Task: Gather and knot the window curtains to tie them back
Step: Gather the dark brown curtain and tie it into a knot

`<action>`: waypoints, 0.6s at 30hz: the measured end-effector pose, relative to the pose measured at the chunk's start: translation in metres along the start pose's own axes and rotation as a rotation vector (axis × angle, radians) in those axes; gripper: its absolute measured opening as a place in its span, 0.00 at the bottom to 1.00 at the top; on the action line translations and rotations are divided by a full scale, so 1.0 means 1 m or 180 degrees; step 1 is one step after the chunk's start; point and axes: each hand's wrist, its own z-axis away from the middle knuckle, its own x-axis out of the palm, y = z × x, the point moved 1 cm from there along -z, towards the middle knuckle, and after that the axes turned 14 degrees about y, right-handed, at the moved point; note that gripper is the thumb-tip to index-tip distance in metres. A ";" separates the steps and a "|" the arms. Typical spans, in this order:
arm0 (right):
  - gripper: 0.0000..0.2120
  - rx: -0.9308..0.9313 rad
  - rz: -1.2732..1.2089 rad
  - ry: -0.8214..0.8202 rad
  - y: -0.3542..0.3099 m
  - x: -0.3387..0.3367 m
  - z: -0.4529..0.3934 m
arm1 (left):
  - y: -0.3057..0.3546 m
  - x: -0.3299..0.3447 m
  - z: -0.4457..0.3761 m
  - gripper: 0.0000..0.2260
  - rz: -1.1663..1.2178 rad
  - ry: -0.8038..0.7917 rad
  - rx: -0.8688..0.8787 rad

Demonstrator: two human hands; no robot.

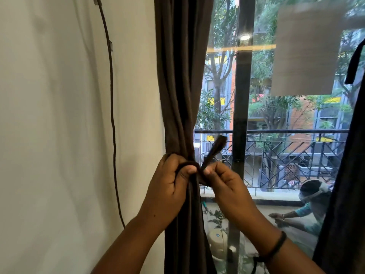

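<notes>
Head view: 2 hands work a tie around a gathered curtain

Head camera looked down on a dark brown curtain [181,95], bunched into a narrow column beside a white wall [59,115] at the left edge of a window [296,119]. The left hand [169,182] was closed around the bundle, thumb pressed over a matching tie strip [189,165] looped across the folds. The right hand [223,182] pinched the strip's free end [215,149] between thumb and forefinger, angling it up and to the right. A black band [276,246] circled the right wrist. A thin cable [112,115] ran down the wall. Another dark curtain [343,194] hung at the far right.
</notes>
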 end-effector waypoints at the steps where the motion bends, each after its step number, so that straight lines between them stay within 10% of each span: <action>1: 0.13 0.0021 0.0145 -0.0010 0.002 -0.001 0.002 | 0.001 0.003 0.001 0.06 0.0122 0.0122 -0.0149; 9: 0.14 -0.0468 0.2046 0.0168 -0.040 -0.006 0.013 | -0.003 0.021 -0.004 0.07 0.0291 0.0491 -0.0971; 18: 0.13 0.0889 0.0338 0.0058 -0.057 -0.003 0.004 | 0.007 0.012 0.006 0.09 0.0574 -0.0271 -0.0639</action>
